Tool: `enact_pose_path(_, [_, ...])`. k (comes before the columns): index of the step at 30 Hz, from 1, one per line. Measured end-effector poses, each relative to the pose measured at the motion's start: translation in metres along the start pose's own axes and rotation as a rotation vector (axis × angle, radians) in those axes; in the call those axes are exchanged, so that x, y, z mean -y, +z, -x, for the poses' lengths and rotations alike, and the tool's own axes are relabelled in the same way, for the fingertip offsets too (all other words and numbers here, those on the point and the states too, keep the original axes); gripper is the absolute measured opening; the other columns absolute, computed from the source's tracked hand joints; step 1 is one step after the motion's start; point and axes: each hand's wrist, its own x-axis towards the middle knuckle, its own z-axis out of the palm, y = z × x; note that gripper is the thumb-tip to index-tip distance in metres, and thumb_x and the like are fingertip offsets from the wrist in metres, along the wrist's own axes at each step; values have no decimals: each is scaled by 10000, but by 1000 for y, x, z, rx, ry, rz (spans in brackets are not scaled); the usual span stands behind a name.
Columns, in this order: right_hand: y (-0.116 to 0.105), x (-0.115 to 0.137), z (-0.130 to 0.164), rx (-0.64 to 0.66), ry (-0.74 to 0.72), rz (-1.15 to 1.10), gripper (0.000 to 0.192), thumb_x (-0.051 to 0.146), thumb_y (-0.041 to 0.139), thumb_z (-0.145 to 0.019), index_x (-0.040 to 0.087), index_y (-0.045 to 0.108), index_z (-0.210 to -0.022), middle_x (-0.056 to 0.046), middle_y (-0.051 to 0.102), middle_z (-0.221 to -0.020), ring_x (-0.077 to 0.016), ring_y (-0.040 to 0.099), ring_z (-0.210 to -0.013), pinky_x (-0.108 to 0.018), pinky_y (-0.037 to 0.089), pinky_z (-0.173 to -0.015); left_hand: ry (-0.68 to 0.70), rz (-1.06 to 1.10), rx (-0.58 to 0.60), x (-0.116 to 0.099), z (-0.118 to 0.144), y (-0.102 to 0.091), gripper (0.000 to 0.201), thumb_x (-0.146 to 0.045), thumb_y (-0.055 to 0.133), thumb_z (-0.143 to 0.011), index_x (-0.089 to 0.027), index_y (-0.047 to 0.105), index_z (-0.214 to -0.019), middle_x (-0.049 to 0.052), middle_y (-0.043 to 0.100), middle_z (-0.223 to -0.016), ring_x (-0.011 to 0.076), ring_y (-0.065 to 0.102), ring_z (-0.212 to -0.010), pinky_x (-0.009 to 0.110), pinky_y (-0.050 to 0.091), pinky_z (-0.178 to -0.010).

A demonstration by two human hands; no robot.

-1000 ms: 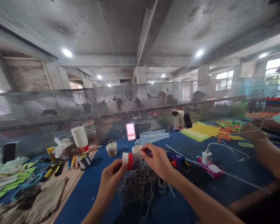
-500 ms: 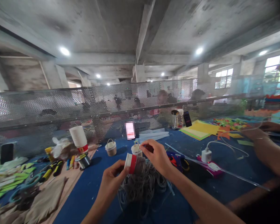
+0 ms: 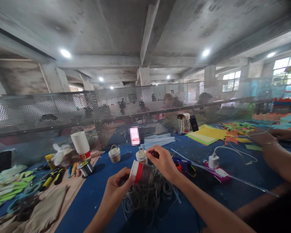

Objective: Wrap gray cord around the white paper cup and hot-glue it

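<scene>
My left hand [image 3: 120, 183] grips a paper cup [image 3: 138, 171] tipped on its side. A white end and a red band show on the cup; the part toward the right looks wrapped in grey cord. To the right, my right hand [image 3: 163, 161] is closed in a pinch above the cup, and what its fingertips hold is too small to make out. Below both hands lies a loose heap of grey cord [image 3: 147, 197]. Just behind the cup stands a small handled bucket [image 3: 141, 156], partly hidden; a second small bucket [image 3: 114, 155] stands to its left.
At left are stacked paper cups [image 3: 80, 144], a wire spool [image 3: 86, 168], scissors [image 3: 24, 195] and gloves [image 3: 48, 204]. A glue gun [image 3: 183, 166] and a charger [image 3: 213, 160] lie at right. Another person's arm [image 3: 278, 158] reaches in. A perforated metal screen [image 3: 116, 119] closes the back.
The cup has turned slightly in my left hand, showing more of its wrapped side. My right hand stays pinched in nearly the same place.
</scene>
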Motion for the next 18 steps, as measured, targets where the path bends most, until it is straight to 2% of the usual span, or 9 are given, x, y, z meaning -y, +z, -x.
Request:
enact_pose_path(10, [-1, -3, 0, 19, 0, -8, 102, 291, 617, -865, 209, 677, -856, -12, 673, -826, -148, 591, -714, -237, 444, -681, 17, -13, 11, 8, 1, -4, 216, -351, 627, -840, -157, 671, -757, -2, 538, -731, 144, 470, -710, 211, 369, -648])
enact_pose_path(18, [-1, -5, 2, 12, 2, -32, 89, 262, 609, -868, 204, 663, -827, 0, 651, -800, -135, 564, -689, -224, 425, -663, 22, 12, 5, 4, -1, -3, 245, -378, 649, -810, -149, 652, -723, -3, 523, -708, 147, 471, -695, 214, 371, -633])
